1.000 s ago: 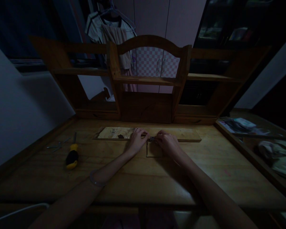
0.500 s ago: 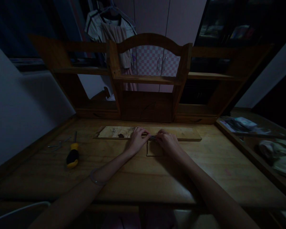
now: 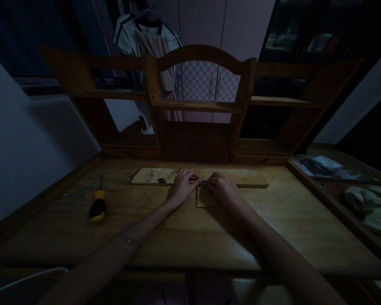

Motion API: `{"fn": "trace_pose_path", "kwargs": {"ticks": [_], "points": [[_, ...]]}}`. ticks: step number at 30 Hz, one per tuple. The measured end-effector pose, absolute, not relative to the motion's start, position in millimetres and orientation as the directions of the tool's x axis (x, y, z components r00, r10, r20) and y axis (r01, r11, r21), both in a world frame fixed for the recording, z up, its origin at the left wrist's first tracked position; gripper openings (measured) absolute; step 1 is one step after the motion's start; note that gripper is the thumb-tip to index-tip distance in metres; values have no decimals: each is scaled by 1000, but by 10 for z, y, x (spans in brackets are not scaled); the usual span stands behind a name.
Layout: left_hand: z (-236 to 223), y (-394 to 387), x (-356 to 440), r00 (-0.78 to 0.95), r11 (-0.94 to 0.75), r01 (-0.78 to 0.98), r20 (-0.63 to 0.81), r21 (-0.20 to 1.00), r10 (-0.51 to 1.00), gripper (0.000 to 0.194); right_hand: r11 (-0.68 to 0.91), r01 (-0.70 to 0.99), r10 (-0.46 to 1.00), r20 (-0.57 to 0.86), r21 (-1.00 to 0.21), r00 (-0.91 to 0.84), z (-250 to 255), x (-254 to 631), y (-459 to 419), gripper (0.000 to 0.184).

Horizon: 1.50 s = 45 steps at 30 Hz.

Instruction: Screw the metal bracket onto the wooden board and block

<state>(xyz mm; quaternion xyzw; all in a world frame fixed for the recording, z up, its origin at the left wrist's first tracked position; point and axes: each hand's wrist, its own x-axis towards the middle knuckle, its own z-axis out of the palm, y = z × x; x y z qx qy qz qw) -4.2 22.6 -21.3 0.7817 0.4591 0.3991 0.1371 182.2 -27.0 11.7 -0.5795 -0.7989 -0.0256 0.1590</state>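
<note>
A small shiny metal piece (image 3: 203, 183), perhaps a hinge, lies between my hands at the front edge of a long wooden board (image 3: 250, 178). My left hand (image 3: 184, 186) rests partly on the board, thumb and fingertips closed at the metal piece's left end. From the other side, my right hand (image 3: 222, 185) pinches its right end, hiding part of it. Just below, a small square wooden piece (image 3: 206, 200) lies flat against the board, its right side partly covered by my right hand. The board's left part is rough and stained.
On the left of the desk (image 3: 178, 241) lies a yellow and black screwdriver (image 3: 98, 207). Several thin metal pieces (image 3: 79, 192) lie beyond it. A wooden shelf unit (image 3: 195, 106) stands along the back. Cloth (image 3: 374, 207) and papers lie to the right.
Both hands stay at the metal piece, with only a very slight shift of the fingers. The board and screwdriver look the same.
</note>
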Motion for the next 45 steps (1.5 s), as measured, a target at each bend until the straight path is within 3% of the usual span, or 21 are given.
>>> {"fn": "trace_pose_path", "kwargs": {"ticks": [10, 18, 25, 30, 39, 45], "points": [[-243, 239, -45, 271, -557, 600, 508, 574, 817, 4, 313, 939, 930, 245, -143, -273, 158, 1823, -284, 28], [-220, 247, -53, 285, -572, 566, 510, 594, 812, 25, 311, 940, 933, 232, -139, -274, 177, 1809, -298, 30], [-226, 275, -82, 298, -577, 599, 514, 555, 804, 30, 309, 938, 934, 233, -156, -269, 155, 1805, -310, 27], [-190, 254, -80, 306, -574, 616, 507, 539, 806, 28, 298, 937, 931, 273, -185, -242, 154, 1816, -329, 45], [-126, 209, -77, 318, -569, 626, 491, 533, 811, 29, 276, 947, 942, 241, -167, -232, 198, 1862, -322, 16], [-154, 218, -78, 309, -559, 630, 487, 538, 817, 29, 276, 945, 944, 234, -174, -233, 204, 1849, -331, 21]]}}
